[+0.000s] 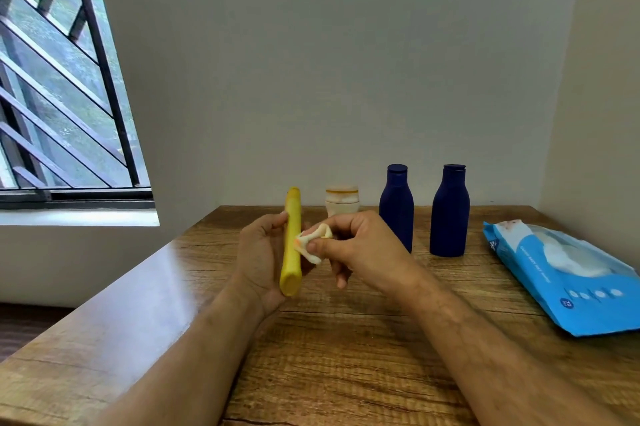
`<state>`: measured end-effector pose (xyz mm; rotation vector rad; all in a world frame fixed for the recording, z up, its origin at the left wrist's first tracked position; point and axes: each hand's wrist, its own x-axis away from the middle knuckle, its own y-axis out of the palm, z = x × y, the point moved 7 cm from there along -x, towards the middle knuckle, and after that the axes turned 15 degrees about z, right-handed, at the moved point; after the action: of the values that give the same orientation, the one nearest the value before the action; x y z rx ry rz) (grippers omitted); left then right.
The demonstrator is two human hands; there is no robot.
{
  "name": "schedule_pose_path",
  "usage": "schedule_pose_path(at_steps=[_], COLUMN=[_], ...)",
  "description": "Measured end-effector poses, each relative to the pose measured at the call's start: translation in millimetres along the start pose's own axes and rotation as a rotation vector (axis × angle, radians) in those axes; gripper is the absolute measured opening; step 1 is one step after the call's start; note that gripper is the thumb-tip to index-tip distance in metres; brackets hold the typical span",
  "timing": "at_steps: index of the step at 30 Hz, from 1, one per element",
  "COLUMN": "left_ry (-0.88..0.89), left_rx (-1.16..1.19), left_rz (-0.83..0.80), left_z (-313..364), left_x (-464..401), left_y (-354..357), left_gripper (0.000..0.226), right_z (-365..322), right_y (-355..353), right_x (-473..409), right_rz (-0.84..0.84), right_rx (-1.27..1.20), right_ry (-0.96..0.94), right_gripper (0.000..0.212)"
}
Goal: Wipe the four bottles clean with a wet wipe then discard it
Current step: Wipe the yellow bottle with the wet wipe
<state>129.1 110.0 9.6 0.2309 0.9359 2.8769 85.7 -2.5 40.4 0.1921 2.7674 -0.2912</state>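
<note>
Left hand wrapped round yellow bottle, held up above wooden table, edge-on to camera; right hand pinching bunched wet wipe between thumb and fingers, wipe touching the bottle's right side. Small cream jar upright near the wall behind the hands, two dark blue bottles upright to its right, slightly apart. Blue wipes pack flat at table's right edge, window far left.
</note>
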Motion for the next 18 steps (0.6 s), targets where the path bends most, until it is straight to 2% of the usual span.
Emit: schedule_pose_path(at_steps=[4,6,12,15,18], left_ry=[-0.039,-0.028,-0.01,0.016,0.018], left_rx=[-0.023,-0.039,0.002,0.026,-0.002], left_rz=[-0.075,-0.112,-0.081,-0.05,-0.022], left_z=[-8,-8,-1,1,-1], left_x=[3,4,0,-6,-7], left_y=[9,12,6,2,-1], left_gripper=[0.046,0.051,0.056,0.055,0.055], right_z=[-1,-3,4,4,-2], right_y=[-11,-16,10,8,0], right_x=[-5,-6,8,8,4], right_rz=[0.176,0.211,-0.118,-0.09,0.066], right_rx=[-0.024,-0.032,0.183,0.213,0.18], right_ry=[-0.043,-0.049,-0.01,-0.021,-0.078], right_gripper=[0.015,0.016,0.016,0.016,0.017])
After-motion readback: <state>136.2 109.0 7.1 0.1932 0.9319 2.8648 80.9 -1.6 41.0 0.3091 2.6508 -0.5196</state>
